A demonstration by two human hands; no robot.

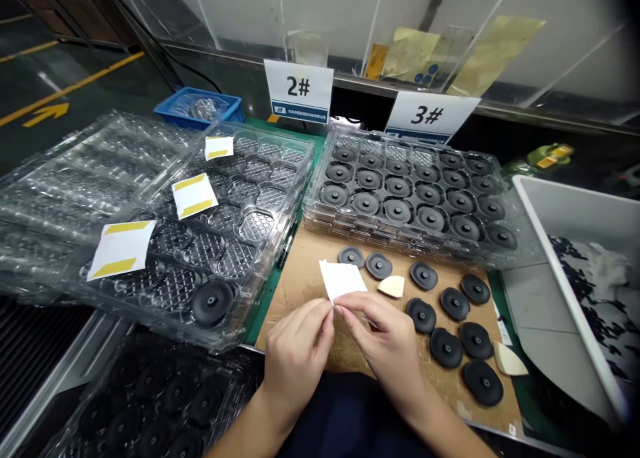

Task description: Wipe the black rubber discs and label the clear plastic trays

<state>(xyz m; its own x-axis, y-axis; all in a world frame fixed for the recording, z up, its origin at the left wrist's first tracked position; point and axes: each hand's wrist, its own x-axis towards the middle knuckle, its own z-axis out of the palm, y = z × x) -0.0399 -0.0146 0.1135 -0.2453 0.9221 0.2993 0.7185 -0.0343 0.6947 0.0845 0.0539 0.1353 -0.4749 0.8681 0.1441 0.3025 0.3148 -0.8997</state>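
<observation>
My left hand (pixel 300 341) and my right hand (pixel 385 335) meet over the cardboard sheet (pixel 295 271), fingertips pinched together. Between them is the near edge of a small white paper (pixel 343 279), tilted up away from me. Whatever else sits at the fingertips is too small to make out. Just beyond the paper lie a black round disc (pixel 351 257) with a central stub and another such disc (pixel 379 265). A cream wedge-shaped pad (pixel 391 286) rests beside my right fingers. Several more black discs (pixel 446 347) are spread to the right of that hand.
Clear plastic trays (pixel 400 235) filled mostly with discs are stacked behind. At left, a clear tray (pixel 257 225) carries taped white papers (pixel 194 197) and one disc (pixel 211 303). A grey bin (pixel 555 298) borders the right; a blue basket (pixel 235 109) stands at the back.
</observation>
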